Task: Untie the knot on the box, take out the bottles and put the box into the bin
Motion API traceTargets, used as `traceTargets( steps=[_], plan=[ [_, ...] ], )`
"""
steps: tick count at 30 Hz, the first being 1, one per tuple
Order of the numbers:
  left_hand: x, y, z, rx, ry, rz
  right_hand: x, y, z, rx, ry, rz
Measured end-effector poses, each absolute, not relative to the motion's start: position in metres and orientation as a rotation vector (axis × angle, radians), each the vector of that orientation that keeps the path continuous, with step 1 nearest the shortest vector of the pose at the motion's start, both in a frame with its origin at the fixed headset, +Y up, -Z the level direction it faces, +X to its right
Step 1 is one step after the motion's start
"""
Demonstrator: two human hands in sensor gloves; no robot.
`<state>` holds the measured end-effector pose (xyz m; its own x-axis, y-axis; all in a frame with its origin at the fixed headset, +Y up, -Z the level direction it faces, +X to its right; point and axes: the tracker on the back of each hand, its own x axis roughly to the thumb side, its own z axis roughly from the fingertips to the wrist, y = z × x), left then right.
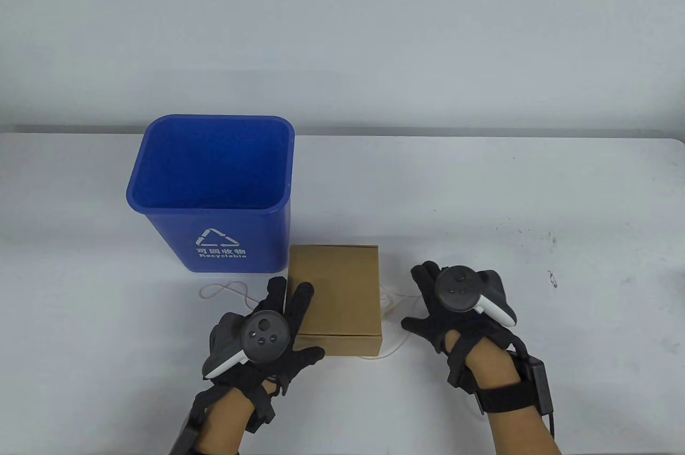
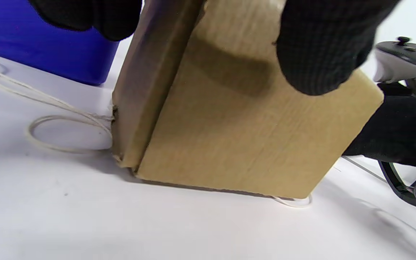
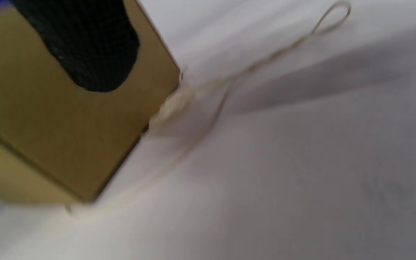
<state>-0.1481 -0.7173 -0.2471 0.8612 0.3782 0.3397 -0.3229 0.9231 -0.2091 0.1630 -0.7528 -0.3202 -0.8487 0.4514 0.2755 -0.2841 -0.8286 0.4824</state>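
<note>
Left hand [image 1: 262,334] spread on the stiff brown cardboard box [image 1: 336,297]; right hand [image 1: 455,305] open beside it; probably light; lift by opposite sides.

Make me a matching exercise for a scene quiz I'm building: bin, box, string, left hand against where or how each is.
Things:
1. bin
2. box
3. string
4. left hand

States:
A. lies loose on the table on both sides of the box
B. fingers rest on the box top
C. stands upright behind the box, to its left
D. closed, between the two hands

Pairs: 1-C, 2-D, 3-A, 4-B
</note>
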Motion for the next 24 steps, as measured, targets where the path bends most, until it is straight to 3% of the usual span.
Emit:
traceTargets(
  steps=[5, 10, 17, 24],
  plan=[
    [-0.144, -0.717, -0.247, -0.130, -0.377, 0.324, 0.142, -0.771, -0.320, 0.625, 0.839, 2.621],
    [-0.142, -0.718, -0.249, -0.138, -0.344, 0.285, 0.130, -0.776, -0.323, 0.652, 0.881, 2.718],
    [-0.139, -0.723, -0.250, -0.173, -0.298, 0.285, 0.126, -0.771, -0.332, 0.566, 0.733, 2.850],
    [-0.140, -0.725, -0.250, -0.166, -0.288, 0.327, 0.125, -0.767, -0.333, 0.462, 0.448, 2.820]
  ],
)
